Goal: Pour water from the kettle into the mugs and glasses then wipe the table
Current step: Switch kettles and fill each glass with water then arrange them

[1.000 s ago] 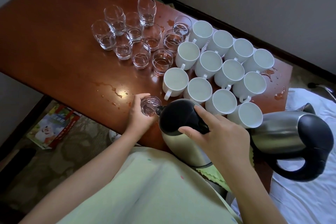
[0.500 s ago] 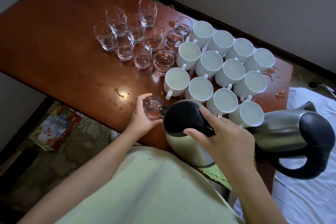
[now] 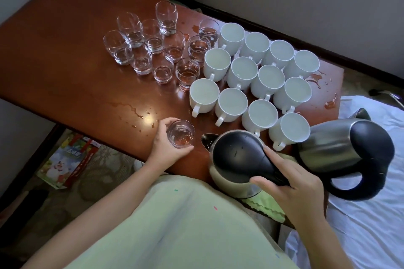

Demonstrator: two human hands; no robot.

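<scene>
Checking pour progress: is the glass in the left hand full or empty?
Partly filled: the glass, held by the left hand, shows water low inside.

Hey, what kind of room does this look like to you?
Probably a bedroom or hotel room: white bed linen lies right beside the wooden table, which holds a set of matching white mugs, and two electric kettles are in view.

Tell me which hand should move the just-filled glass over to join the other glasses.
The left. The left hand already grips the filled glass at the table's near edge, on the glass cluster's side. The right hand holds the kettle, across from the glasses.
</scene>
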